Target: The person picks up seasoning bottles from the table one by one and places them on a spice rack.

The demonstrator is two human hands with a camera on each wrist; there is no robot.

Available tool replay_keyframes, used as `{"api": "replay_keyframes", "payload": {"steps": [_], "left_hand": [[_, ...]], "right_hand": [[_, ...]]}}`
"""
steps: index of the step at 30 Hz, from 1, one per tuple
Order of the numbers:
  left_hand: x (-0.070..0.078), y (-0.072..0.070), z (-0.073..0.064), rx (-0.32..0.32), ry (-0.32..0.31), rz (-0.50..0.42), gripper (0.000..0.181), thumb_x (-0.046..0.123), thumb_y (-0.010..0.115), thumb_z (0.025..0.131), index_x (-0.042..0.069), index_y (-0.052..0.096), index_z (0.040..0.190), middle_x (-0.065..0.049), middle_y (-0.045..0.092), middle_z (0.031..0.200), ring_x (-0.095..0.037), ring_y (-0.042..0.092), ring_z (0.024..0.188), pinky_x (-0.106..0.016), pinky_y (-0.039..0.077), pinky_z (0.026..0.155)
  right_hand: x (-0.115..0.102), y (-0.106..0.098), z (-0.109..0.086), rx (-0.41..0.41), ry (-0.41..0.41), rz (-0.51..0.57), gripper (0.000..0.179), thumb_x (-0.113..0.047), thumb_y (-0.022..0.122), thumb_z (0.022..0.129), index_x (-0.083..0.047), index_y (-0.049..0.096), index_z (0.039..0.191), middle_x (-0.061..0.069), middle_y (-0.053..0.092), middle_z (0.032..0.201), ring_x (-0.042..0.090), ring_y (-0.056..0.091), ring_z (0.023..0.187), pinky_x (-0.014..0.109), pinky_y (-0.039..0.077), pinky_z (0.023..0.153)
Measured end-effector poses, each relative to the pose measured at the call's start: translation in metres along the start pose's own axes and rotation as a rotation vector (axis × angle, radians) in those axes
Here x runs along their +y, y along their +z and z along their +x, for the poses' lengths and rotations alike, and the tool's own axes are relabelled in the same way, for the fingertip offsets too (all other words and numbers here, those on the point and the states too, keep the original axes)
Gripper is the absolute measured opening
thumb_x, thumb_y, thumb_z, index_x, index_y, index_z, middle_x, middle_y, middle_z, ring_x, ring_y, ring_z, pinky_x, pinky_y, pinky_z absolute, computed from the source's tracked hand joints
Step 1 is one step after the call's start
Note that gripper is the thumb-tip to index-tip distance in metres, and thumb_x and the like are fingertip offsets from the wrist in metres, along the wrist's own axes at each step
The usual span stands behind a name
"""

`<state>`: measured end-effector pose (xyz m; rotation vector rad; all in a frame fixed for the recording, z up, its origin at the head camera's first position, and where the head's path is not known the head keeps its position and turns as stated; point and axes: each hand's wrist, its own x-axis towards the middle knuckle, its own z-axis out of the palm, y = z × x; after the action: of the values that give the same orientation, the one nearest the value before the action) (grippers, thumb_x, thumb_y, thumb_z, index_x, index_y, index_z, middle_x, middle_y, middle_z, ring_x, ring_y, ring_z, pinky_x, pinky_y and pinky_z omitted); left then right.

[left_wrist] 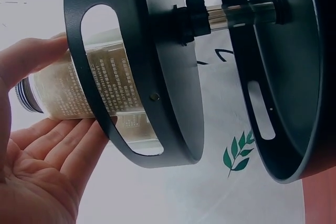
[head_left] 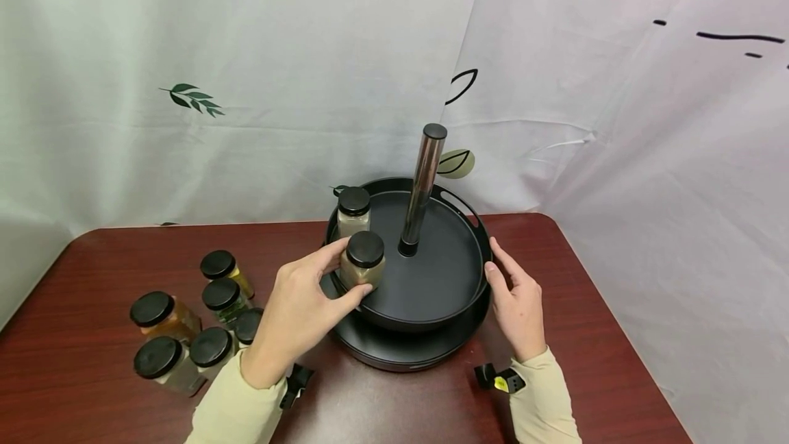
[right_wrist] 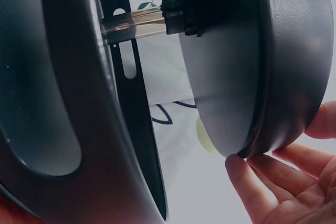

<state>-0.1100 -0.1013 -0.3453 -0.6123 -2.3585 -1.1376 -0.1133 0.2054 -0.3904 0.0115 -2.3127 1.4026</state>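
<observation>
My left hand (head_left: pixel 308 297) grips a glass spice jar (head_left: pixel 362 262) with a black lid, thumb on one side and fingers on the other. The jar stands inside the left rim of the upper black round tray (head_left: pixel 444 286), seen through the handle slot in the left wrist view. Another black-lidded jar (head_left: pixel 353 214) is behind it on that tray. My right hand (head_left: pixel 518 303) touches the tray's right outer wall with thumb and fingertips. Beneath lies the lower tray (head_left: pixel 401 355); a metal post (head_left: pixel 424 187) rises from the middle.
Several black-lidded spice jars, including an orange one (head_left: pixel 169 321) and a green one (head_left: pixel 227 300), stand left on the reddish-brown table (head_left: pixel 345 410). A white curtain (head_left: pixel 308 88) hangs behind the table.
</observation>
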Motion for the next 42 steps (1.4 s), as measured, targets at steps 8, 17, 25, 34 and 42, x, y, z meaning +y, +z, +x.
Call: {"api": "replay_keyframes", "payload": {"steps": [8, 17, 25, 34, 42], "left_hand": [[0.0, 0.0, -0.001, 0.014, 0.02, 0.034, 0.064, 0.018, 0.091, 0.074, 0.004, 0.064, 0.131, -0.003, 0.073, 0.109, -0.014, 0.07, 0.091, -0.039, 0.059, 0.076], [0.0, 0.0, -0.001, 0.012, -0.002, 0.016, 0.073, 0.016, 0.091, 0.074, 0.007, 0.059, 0.139, -0.004, 0.072, 0.115, -0.016, 0.071, 0.096, -0.036, 0.059, 0.081], [0.001, -0.003, -0.002, 0.016, -0.011, -0.056, 0.086, 0.012, 0.091, 0.074, 0.012, 0.048, 0.149, -0.007, 0.068, 0.125, -0.019, 0.067, 0.11, -0.031, 0.056, 0.09], [-0.001, -0.011, -0.005, 0.042, 0.016, -0.035, 0.088, 0.011, 0.091, 0.074, 0.008, 0.045, 0.149, -0.005, 0.065, 0.131, -0.019, 0.066, 0.115, -0.028, 0.054, 0.093], [-0.004, -0.024, -0.017, 0.074, -0.024, 0.041, 0.093, 0.011, 0.091, 0.074, 0.015, 0.042, 0.153, -0.002, 0.066, 0.131, -0.017, 0.066, 0.115, -0.028, 0.053, 0.092]], "right_hand": [[-0.001, 0.0, 0.0, 0.012, -0.01, -0.009, 0.039, -0.017, 0.06, 0.102, -0.024, 0.061, 0.14, -0.004, 0.042, 0.046, 0.011, 0.037, 0.04, 0.022, 0.034, 0.043], [-0.001, 0.0, 0.001, 0.014, -0.004, -0.017, 0.039, -0.016, 0.061, 0.102, -0.022, 0.061, 0.141, -0.005, 0.044, 0.047, 0.01, 0.037, 0.04, 0.022, 0.035, 0.043], [0.0, -0.001, 0.001, 0.02, -0.026, -0.01, 0.039, -0.014, 0.062, 0.101, -0.017, 0.062, 0.14, 0.007, 0.063, 0.069, 0.01, 0.037, 0.042, 0.021, 0.036, 0.046], [0.001, -0.001, 0.002, 0.046, -0.073, -0.01, 0.034, -0.016, 0.058, 0.104, -0.014, 0.064, 0.138, 0.003, 0.072, 0.12, 0.004, 0.048, 0.062, 0.016, 0.04, 0.063], [0.0, -0.002, 0.003, 0.047, -0.069, -0.004, 0.032, -0.015, 0.055, 0.105, -0.013, 0.066, 0.135, 0.001, 0.073, 0.114, -0.003, 0.064, 0.09, 0.01, 0.047, 0.079]]}}
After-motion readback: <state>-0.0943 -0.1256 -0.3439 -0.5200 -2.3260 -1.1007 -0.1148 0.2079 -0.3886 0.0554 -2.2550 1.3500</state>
